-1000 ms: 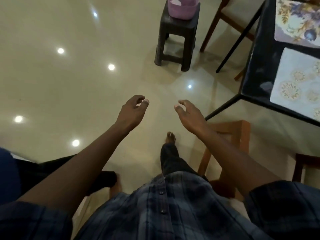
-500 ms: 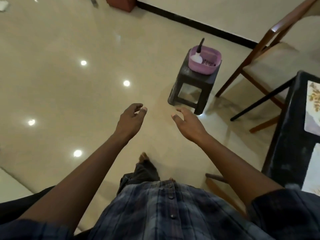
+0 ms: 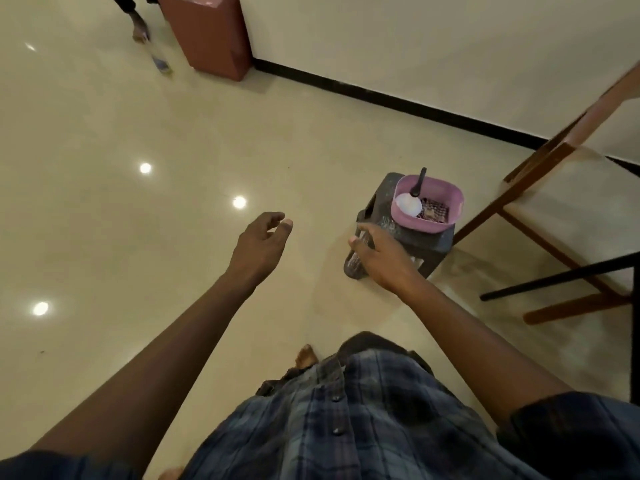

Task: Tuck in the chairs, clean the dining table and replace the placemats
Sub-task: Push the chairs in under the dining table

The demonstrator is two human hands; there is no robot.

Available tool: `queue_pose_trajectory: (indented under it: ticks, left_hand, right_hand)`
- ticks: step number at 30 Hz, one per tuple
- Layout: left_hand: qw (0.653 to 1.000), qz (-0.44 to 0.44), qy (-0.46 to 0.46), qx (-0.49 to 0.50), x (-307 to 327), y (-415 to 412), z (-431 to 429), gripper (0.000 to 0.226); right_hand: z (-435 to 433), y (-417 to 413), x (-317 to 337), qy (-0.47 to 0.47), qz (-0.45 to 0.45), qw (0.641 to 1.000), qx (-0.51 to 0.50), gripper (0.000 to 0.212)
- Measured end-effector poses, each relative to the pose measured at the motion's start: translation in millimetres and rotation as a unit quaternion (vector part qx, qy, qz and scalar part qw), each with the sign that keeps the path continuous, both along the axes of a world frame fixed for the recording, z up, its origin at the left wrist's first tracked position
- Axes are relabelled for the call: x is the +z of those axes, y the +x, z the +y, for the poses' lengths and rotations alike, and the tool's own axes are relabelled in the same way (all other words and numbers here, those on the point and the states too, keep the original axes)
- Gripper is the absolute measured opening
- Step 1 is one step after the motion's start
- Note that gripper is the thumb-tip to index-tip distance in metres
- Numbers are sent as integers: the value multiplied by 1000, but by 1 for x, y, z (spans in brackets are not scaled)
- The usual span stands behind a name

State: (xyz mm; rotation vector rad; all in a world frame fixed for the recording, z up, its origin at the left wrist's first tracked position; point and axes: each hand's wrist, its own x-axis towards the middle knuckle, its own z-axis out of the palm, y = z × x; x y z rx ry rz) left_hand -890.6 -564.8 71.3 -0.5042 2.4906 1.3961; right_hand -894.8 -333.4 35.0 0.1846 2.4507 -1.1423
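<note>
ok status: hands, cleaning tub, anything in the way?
Left grip open, empty. Right grip open, empty, out toward stool. Pink tub on stool, untouched. Chair beside it, nothing between.

Dim warm indoor light, ceiling-lamp glare on glossy floor (image 3: 138,237), wide-angle edge bending.

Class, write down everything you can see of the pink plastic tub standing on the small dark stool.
The pink plastic tub is a rectangular basin with rounded corners, upright and uncovered. It stands on the small dark stool, at the side nearer a wooden chair. Inside lie a white round item with a dark handle sticking up and a checked cloth.
</note>
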Motion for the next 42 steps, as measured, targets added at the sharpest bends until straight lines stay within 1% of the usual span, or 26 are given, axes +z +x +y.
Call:
queue_pose_trajectory:
  ticks: [6,10,13,21,28,31,35,38,42]
  left_hand:
    - [999,4,-14,-50,-3,-154,-6,42]
    - [997,3,-23,-80,-6,-259,7,42]
    - [995,-5,-31,-92,-3,-333,24,41]
    - [987,9,-23,-158,1,-527,82,41]
    - [964,18,-21,-264,-8,-693,150,43]
    - [948,16,-13,-317,-7,-765,194,40]
    - [906,25,-9,-423,-8,-841,263,42]
    - [872,20,-6,-490,-11,-877,320,42]
    - [827,18,-2,-561,-13,-912,413,41]
  right_hand:
    - [-11,-137,-4,-32,18,998,-56,56]
    - [-1,-234,-9,-51,9,995,-84,57]
    - [14,-301,-8,-48,1,993,-106,56]
    - [68,-467,-6,-41,23,987,-156,56]
    - [127,-588,-6,-29,34,964,-263,54]
    - [155,-631,-3,-31,23,942,-333,56]
    - [192,-666,2,-44,23,902,-430,56]
    - [222,-679,5,-42,30,867,-495,56]
    - [282,-696,5,-42,36,817,-574,55]
